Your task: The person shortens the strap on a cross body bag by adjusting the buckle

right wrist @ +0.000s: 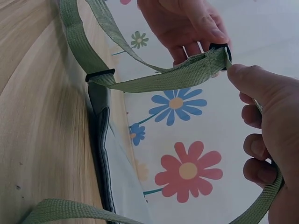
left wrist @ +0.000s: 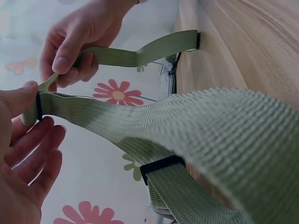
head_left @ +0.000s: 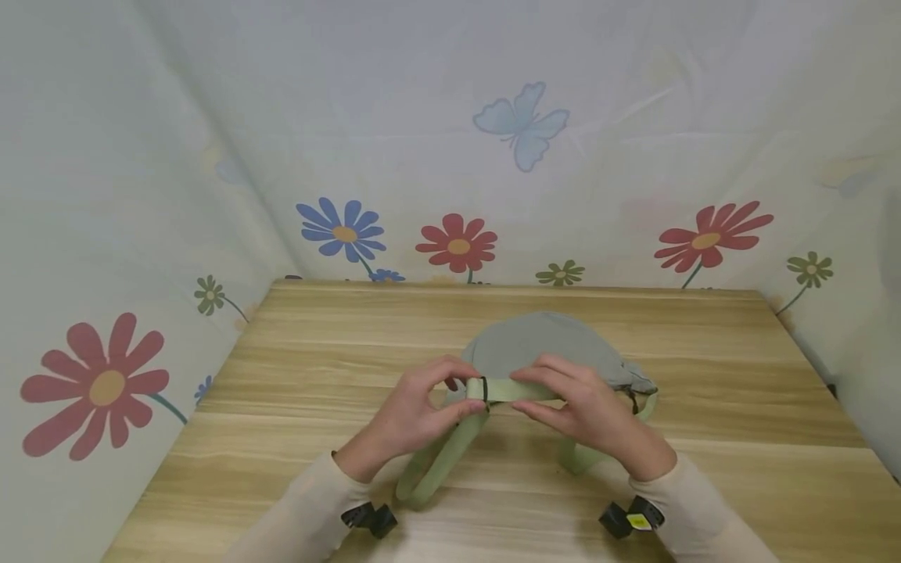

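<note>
A grey bag [head_left: 545,340] with a light green webbing strap [head_left: 439,469] lies on the wooden table. My left hand [head_left: 425,400] pinches the strap at a black slider buckle [head_left: 484,391], thumb on one side and fingers on the other. Just to its right, my right hand [head_left: 573,399] grips the strap between thumb and fingers. In the left wrist view the strap loops from the buckle [left wrist: 39,105] down to a second black slider [left wrist: 162,168]. The right wrist view shows the bag's dark zipper edge [right wrist: 103,158] beneath the hands.
The wooden table [head_left: 317,336] reaches to a white cloth backdrop [head_left: 394,102] printed with flowers and a butterfly. Small black devices [head_left: 369,518] sit at both wrists. A strap loop hangs toward the table's near side.
</note>
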{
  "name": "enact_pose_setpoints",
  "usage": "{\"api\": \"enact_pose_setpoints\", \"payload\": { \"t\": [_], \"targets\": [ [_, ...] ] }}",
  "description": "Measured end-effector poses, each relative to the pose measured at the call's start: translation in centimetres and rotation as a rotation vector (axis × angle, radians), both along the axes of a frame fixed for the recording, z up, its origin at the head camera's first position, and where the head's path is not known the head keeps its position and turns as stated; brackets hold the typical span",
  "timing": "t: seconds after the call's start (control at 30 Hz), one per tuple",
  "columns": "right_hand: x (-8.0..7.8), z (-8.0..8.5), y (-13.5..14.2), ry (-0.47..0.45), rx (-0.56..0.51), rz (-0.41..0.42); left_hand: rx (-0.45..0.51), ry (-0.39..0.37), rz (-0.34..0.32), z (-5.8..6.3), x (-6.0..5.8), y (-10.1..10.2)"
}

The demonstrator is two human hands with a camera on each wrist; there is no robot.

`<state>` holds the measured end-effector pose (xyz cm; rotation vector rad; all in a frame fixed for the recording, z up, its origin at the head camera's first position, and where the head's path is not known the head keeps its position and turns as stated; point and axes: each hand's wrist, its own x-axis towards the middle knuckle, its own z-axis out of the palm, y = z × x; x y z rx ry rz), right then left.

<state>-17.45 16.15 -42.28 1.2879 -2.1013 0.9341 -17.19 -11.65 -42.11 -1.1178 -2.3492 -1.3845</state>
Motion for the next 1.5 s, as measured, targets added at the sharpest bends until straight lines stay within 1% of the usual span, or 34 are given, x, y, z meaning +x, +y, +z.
{"api": "enact_pose_setpoints", "payload": {
  "t": [0.13, 0.27, 0.47, 0.6, 0.73, 0.8, 0.83, 0.97, 1.07, 1.33, 1.5],
  "targets": [
    [0.0, 0.1, -0.2, -0.002, -0.005, 0.007, 0.012, -0.015, -0.025, -0.1, 0.0, 0.0],
    [0.1, 0.0, -0.4, -0.003, -0.007, 0.016, 0.020, -0.013, -0.053, -0.3, -0.2, 0.0],
    [0.0, 0.1, -1.0, 0.004, -0.005, 0.037, -0.009, -0.005, -0.063, -0.4, -0.2, 0.1],
    [0.0, 0.2, -1.2, 0.005, 0.000, 0.047, -0.035, -0.020, -0.048, -0.2, -0.1, 0.3],
    [0.2, 0.3, -0.5, -0.013, 0.026, 0.009, -0.037, -0.043, 0.010, -0.1, 0.0, 0.3],
    [0.2, 0.3, 0.2, -0.011, 0.040, -0.024, -0.029, -0.043, 0.039, 0.0, 0.0, 0.0],
    [0.3, 0.4, 0.5, -0.010, 0.043, -0.039, -0.025, -0.040, 0.049, 0.0, 0.0, -0.1],
    [0.1, 0.4, 1.2, 0.023, 0.021, -0.056, -0.012, -0.030, 0.065, 0.1, -0.1, -0.4],
    [0.0, 0.4, 1.3, 0.031, 0.006, -0.051, -0.005, -0.036, 0.062, 0.0, -0.1, -0.4],
    [0.0, 0.0, 0.8, 0.015, -0.010, -0.037, 0.016, -0.076, 0.027, -0.5, -0.1, -0.4],
    [-0.1, -0.2, 0.3, 0.005, -0.017, -0.010, 0.021, -0.073, 0.011, -0.6, -0.2, -0.4]
  ]
}}
